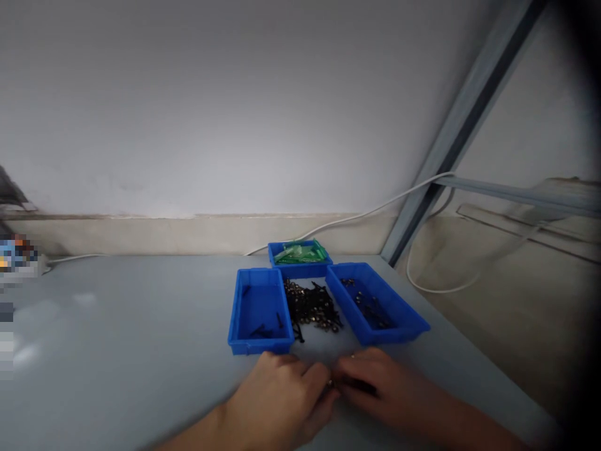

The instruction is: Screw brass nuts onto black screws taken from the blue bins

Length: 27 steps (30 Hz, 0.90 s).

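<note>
My left hand (286, 398) and my right hand (382, 385) meet near the table's front edge, fingers closed. Between their fingertips a small shiny metal piece (330, 382) shows, pinched by the left. A dark screw-like piece (359, 385) lies in the right hand's grip. Beyond the hands is a pile of black screws and brassy metal parts (312, 304). Left of it a blue tray (232, 341) holds a few dark screws; right of it another blue tray (417, 327) holds several small metal parts.
A third blue tray (305, 272) behind the pile holds green plastic packets (300, 252). A white cable (350, 219) runs along the wall. The grey metal frame (439, 150) rises at the right edge of the table (117, 351). Pixelated objects (17, 254) sit far left.
</note>
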Each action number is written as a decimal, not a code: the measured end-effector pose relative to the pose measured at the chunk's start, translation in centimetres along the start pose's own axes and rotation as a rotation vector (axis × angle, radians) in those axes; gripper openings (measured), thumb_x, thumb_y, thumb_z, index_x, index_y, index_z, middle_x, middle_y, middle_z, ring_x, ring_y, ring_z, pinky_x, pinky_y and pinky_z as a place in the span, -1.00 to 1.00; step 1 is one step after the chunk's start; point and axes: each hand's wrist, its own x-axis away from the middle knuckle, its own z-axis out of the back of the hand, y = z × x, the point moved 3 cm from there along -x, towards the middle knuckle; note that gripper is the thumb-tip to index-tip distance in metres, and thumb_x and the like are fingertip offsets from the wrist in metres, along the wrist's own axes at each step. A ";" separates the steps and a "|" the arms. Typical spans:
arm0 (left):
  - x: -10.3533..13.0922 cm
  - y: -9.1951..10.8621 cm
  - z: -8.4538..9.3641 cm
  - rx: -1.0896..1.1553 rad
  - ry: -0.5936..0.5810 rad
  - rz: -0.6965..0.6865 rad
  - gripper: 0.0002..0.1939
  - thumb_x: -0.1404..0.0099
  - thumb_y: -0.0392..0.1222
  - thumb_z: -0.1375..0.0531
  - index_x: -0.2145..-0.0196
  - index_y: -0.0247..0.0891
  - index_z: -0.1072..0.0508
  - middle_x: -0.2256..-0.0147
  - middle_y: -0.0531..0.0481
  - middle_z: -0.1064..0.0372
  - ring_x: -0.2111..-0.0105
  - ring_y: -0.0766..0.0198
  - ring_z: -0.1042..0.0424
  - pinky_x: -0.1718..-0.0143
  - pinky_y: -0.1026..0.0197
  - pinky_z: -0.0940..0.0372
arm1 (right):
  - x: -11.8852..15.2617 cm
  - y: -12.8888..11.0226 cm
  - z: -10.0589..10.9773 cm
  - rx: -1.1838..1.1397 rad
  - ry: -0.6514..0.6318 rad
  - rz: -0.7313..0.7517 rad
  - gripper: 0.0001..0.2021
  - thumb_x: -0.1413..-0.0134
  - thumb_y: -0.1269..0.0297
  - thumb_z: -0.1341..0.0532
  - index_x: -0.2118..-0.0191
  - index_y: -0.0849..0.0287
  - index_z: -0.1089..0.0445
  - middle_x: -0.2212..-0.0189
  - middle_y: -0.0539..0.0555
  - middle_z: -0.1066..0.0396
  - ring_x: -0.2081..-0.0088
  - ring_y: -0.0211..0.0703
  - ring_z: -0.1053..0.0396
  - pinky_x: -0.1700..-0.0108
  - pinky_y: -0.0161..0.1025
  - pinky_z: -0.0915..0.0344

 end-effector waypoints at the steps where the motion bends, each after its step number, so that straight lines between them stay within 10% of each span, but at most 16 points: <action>1: 0.0 0.0 0.0 0.004 0.003 0.005 -0.90 -0.25 -0.22 -0.22 0.40 -0.25 -0.39 0.50 0.08 -0.45 0.56 0.18 -0.47 0.58 0.21 -0.30 | 0.0 0.0 0.1 0.013 -0.003 -0.004 -0.84 -0.18 0.30 -0.14 0.41 0.09 -0.40 0.44 -0.02 -0.48 0.38 -0.13 -0.42 0.31 -0.27 -0.29; 27: -0.1 0.0 0.0 0.029 -0.156 0.073 -0.90 -0.33 -0.26 -0.12 0.34 -0.28 -0.41 0.42 0.01 -0.48 0.48 0.18 -0.49 0.43 0.20 -0.38 | 0.3 0.0 0.4 0.024 0.098 0.003 -0.83 -0.21 0.24 -0.12 0.29 0.05 -0.47 0.38 0.00 -0.53 0.29 -0.06 -0.45 0.21 -0.19 -0.31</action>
